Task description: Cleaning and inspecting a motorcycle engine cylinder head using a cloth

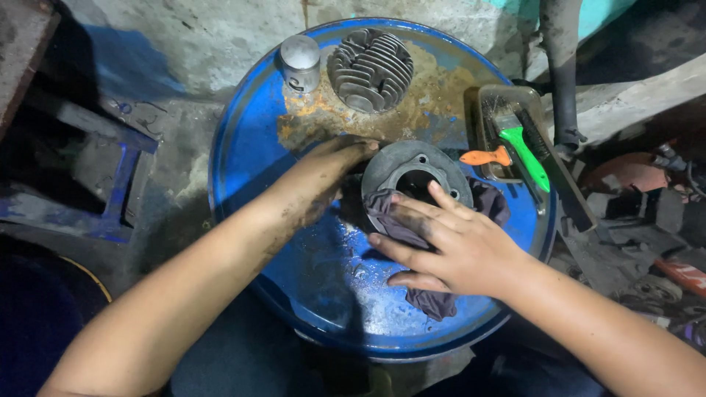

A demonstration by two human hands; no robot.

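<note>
— While the head camera is looking down, what is sitting at the middle of the blue drum lid (250, 147)?

— A grey engine cylinder (415, 173) is standing there, bore upward. The left hand (323, 176) is curling around the cylinder's left side, fingers closed against it. The right hand (448, 246) is lying with its fingers spread, pressing a dark rag (390, 213) against the cylinder's near edge.

— And around the cylinder?

— Beyond it a finned cylinder head (370, 70) is lying on a rusty patch, with a shiny piston (301, 62) just left of that. Right of the cylinder, a tray (485, 95) is holding a green-handled brush (523, 147) and an orange-handled tool (485, 156).
</note>
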